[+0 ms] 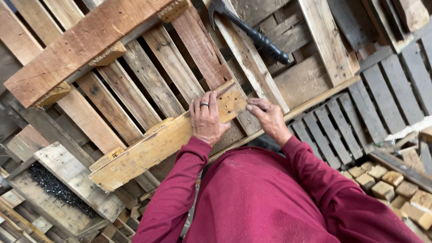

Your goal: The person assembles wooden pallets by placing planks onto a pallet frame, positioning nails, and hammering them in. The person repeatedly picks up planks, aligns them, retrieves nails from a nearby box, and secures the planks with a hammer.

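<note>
My left hand [206, 120], with a dark ring on one finger, lies flat on the end of a pale yellowish cross board [153, 146] of a wooden pallet [148, 81]. My right hand [268, 118] pinches something small at the board's right corner, where several small holes show; what it grips is too small to make out. A claw hammer [252, 32] with a black handle lies on the slats beyond both hands, untouched. Both arms wear dark red sleeves.
A wooden box of dark nails [58, 189] stands at lower left. Small wooden blocks [396, 189] are piled at lower right. A grey slatted pallet [360, 112] lies to the right, and more boards and pallets are stacked all around.
</note>
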